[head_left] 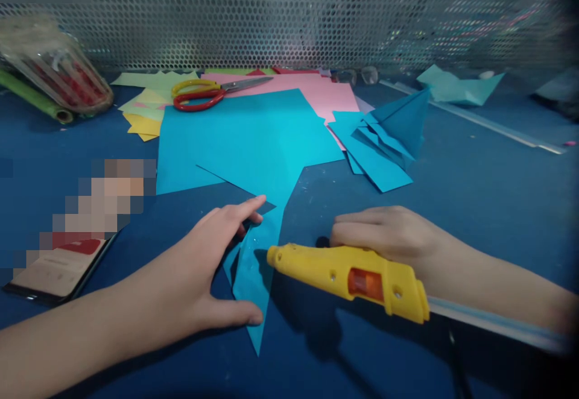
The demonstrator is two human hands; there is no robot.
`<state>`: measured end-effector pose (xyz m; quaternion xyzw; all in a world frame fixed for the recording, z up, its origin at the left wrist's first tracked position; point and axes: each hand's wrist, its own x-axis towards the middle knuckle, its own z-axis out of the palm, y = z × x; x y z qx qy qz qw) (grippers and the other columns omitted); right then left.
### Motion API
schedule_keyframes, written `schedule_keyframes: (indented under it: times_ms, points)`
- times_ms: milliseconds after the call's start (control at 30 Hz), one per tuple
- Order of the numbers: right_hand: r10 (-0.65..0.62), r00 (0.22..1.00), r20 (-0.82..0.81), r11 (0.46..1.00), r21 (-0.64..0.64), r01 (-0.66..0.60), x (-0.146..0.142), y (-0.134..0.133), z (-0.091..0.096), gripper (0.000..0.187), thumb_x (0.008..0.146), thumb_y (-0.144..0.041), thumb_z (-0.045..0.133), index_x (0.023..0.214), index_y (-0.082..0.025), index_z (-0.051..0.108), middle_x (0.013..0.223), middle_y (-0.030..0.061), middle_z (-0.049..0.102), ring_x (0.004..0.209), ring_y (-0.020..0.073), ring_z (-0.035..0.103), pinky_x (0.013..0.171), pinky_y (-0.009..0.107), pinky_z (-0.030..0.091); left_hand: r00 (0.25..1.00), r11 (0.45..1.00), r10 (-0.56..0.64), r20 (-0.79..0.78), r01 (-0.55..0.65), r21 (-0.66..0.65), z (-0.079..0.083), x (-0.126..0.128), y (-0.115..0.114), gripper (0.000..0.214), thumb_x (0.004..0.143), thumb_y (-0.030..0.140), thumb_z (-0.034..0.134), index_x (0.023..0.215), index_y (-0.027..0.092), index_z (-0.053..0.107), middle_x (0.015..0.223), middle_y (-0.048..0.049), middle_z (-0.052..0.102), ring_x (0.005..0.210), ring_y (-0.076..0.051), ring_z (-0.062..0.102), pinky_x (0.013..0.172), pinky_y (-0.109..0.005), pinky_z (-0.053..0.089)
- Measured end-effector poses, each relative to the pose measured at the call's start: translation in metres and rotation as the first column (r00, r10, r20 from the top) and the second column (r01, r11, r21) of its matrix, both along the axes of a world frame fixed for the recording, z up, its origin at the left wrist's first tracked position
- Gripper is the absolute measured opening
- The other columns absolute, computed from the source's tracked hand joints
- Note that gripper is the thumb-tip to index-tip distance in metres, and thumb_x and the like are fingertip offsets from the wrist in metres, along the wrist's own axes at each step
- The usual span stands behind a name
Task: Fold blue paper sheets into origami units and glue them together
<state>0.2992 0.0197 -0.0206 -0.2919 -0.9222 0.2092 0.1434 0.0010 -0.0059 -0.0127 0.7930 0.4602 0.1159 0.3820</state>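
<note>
My right hand [384, 230] is wrapped round a yellow hot glue gun [312, 266], its nozzle pointing left over the paper and a clear glue stick [493, 320] trailing from its back. Under the nozzle lies a folded strip of blue paper [256, 272] with a few shiny spots on it. My left hand [217, 254] rests at the strip's left side, thumb and fingers apart, touching its edge. A large blue sheet [235, 140] spreads out just beyond. Further right sits a folded blue paper shape [384, 140].
Scissors [203, 96] with red and yellow handles lie on the large sheet. Pink paper [325, 94] is behind it. At left are a phone [63, 266], a jar [58, 67] and a green roll [36, 94]. A perforated metal panel [271, 19] stands at the back.
</note>
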Motion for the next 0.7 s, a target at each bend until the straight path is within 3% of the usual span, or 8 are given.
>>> schedule_keyframes:
  times_ms: [133,267,400,567,700]
  points:
    - [0.073,0.997,0.0,0.997,-0.014,-0.073,0.0009,0.0014,0.0006,0.019,0.093,-0.025,0.056,0.079,-0.025,0.044,0.067,-0.0023,0.046,0.054,0.0136,0.044,0.053,0.027,0.028,1.0,1.0,0.007,0.003,-0.007,0.001,-0.0002,0.0002,0.0006,0.102,0.079,0.048,0.083,0.158,0.047,0.019,0.149,-0.0021,0.052,0.133,-0.032,0.053,0.107,-0.046,0.051]
    - [0.022,1.0,-0.004,0.999,0.045,-0.022,0.0015,0.0025,0.001,0.02,0.094,-0.021,0.052,0.078,-0.025,0.041,0.066,-0.0029,0.044,0.052,0.0135,0.039,0.05,0.027,0.025,1.0,1.0,0.006,-0.003,-0.006,-0.007,-0.0024,0.0006,0.0016,0.102,0.08,0.051,0.082,0.156,0.054,0.015,0.151,0.002,0.05,0.137,-0.03,0.05,0.108,-0.046,0.05]
    - [0.082,0.997,-0.008,0.997,0.015,-0.082,0.0018,0.0028,0.0015,0.017,0.094,-0.02,0.05,0.08,-0.025,0.042,0.069,-0.0018,0.048,0.055,0.014,0.045,0.054,0.027,0.028,1.0,1.0,0.007,0.005,-0.007,-0.003,-0.002,0.0003,0.001,0.103,0.079,0.05,0.083,0.158,0.05,0.016,0.15,-0.0003,0.05,0.135,-0.031,0.053,0.107,-0.044,0.051]
    - [0.018,1.0,0.017,0.993,0.115,-0.02,-0.0012,0.0015,0.0005,0.017,0.093,-0.017,0.047,0.079,-0.025,0.043,0.067,-0.0033,0.047,0.052,0.0135,0.041,0.051,0.026,0.025,1.0,1.0,0.002,0.008,-0.002,-0.004,0.0001,-0.0001,-0.0004,0.101,0.08,0.049,0.082,0.157,0.052,0.016,0.151,0.0011,0.05,0.136,-0.03,0.051,0.107,-0.044,0.051]
    - [0.1,0.994,-0.042,0.989,0.115,-0.095,-0.0049,-0.0005,0.0003,0.013,0.095,-0.018,0.045,0.084,-0.025,0.045,0.068,-0.0038,0.049,0.053,0.0139,0.043,0.054,0.026,0.028,1.0,1.0,-0.015,0.012,0.015,0.019,-0.0014,-0.0001,0.0011,0.102,0.08,0.05,0.082,0.156,0.053,0.014,0.149,0.0009,0.05,0.133,-0.029,0.053,0.108,-0.043,0.05]
